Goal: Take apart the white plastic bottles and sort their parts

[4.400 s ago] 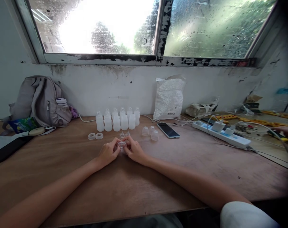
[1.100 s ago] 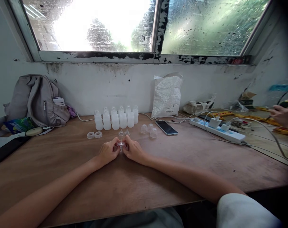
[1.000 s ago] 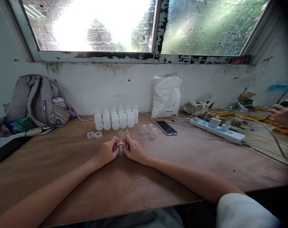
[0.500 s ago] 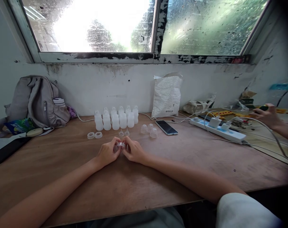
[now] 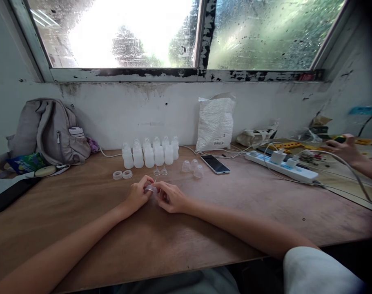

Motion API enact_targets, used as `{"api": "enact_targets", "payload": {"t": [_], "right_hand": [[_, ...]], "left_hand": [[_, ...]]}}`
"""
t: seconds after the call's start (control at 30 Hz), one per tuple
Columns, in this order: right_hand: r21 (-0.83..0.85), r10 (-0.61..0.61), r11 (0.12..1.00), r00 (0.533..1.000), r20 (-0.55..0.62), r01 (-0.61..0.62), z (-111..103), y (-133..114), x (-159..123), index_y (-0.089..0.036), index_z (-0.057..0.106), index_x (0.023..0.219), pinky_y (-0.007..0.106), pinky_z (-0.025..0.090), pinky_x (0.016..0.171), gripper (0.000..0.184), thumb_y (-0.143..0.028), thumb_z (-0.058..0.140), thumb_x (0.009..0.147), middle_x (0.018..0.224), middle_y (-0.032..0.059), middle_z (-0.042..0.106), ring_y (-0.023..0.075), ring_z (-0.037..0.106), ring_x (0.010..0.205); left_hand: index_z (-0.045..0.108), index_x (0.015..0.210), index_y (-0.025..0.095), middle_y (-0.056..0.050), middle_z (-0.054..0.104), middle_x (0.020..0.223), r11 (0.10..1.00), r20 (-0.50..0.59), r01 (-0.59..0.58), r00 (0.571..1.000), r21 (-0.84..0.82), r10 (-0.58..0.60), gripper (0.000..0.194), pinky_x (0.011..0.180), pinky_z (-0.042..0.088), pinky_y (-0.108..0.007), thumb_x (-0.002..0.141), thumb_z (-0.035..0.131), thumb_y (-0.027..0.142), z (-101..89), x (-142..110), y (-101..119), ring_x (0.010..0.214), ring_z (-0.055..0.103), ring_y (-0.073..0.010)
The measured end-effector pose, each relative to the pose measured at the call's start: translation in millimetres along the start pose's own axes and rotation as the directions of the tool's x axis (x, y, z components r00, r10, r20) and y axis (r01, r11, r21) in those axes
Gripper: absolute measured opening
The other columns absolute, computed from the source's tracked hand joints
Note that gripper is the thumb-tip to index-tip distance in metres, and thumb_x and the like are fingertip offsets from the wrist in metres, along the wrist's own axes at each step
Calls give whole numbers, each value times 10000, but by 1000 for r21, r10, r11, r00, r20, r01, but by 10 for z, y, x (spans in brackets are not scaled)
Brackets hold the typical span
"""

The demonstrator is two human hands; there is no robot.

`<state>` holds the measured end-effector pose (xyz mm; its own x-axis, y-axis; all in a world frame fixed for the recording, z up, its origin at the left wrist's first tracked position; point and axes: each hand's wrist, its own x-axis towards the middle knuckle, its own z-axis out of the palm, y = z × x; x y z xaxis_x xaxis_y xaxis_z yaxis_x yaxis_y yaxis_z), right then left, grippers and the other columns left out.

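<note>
Near the middle of the wooden table, my left hand (image 5: 137,194) is closed round a translucent bottle collar ring (image 5: 149,188), tilted between thumb and fingers. My right hand (image 5: 172,197) is at the ring's right side, its fingers curled and the fingertips touching a clear bottle nipple, mostly hidden by the fingers. Just beyond my hands stand two clear nipples (image 5: 160,172). To the left lie two collar rings (image 5: 122,174). Behind is a double row of frosted baby bottles (image 5: 149,157) with clear caps. Three clear dome caps (image 5: 198,171) sit on the right.
A phone (image 5: 215,164) lies right of the caps, with a white power strip (image 5: 282,168) and cables beyond. A white plastic pouch (image 5: 216,122) leans on the wall. A grey backpack (image 5: 47,130) stands left. Another person's hand (image 5: 345,150) is at far right.
My hands held the ring and nipple together evenly; now the ring tilts in my left hand and my right hand has turned, with its fingers more curled. The other person's hand has moved left into view.
</note>
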<state>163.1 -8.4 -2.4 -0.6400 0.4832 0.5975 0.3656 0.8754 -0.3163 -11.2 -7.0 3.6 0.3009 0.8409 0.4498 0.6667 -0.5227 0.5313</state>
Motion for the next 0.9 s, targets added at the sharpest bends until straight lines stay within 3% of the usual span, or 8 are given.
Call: {"api": "enact_targets", "payload": {"t": [0.17,0.27,0.37,0.5,0.7,0.8,0.9], "right_hand": [[-90,-51,994,998,27,53,-45,-48,-38,-161,398,1114,224,415,583,380,-199,465,742,868,56,558,123,517,639],[-129,-96,987,995,14,97,-33,-72,-49,-161,404,1088,224,407,567,334,-210,454,761,858,59,562,134,526,661],[-144,-69,987,997,-26,64,10,-84,-44,-170,402,1064,219,404,567,276,-193,425,790,877,62,552,130,527,664],[-133,59,989,994,-91,-71,62,-47,-17,-187,416,1005,229,412,615,212,-153,413,796,917,58,530,123,520,662],[-34,228,970,952,-204,-239,87,110,27,-191,405,875,236,407,621,273,-15,373,670,820,30,536,133,505,653],[0,273,960,942,-197,-279,103,172,36,-197,397,842,224,398,584,300,-1,374,615,768,12,525,127,490,617],[19,292,956,942,-168,-293,125,196,38,-197,402,843,222,397,581,266,-28,400,638,773,10,528,121,487,608]], "left_hand": [[456,877,211,88,495,514,997,-49,-56,997,44,58,180,490,333,-189,705,433,160,27,-65,-37,433,433,-87],[447,884,207,73,518,556,979,-55,-191,979,78,195,162,498,347,-186,725,437,174,33,-105,-54,453,465,-83],[427,923,203,52,527,593,958,-92,-271,956,92,279,183,523,378,-197,741,437,188,32,-111,-70,504,505,-95],[365,1057,213,-17,587,846,979,-152,-204,967,17,204,367,607,437,-234,710,476,168,44,-75,-92,650,560,-117],[303,1204,222,-87,547,1087,955,-15,-258,966,-147,259,573,717,479,-283,691,560,210,39,-45,-32,886,566,-174],[249,1242,217,-96,558,1092,939,5,-244,968,-241,253,555,746,479,-296,760,519,260,25,-32,9,931,562,-176],[274,1210,226,-63,613,985,948,-42,-162,987,-274,156,458,719,481,-293,803,474,288,27,-15,19,856,591,-158]]}}
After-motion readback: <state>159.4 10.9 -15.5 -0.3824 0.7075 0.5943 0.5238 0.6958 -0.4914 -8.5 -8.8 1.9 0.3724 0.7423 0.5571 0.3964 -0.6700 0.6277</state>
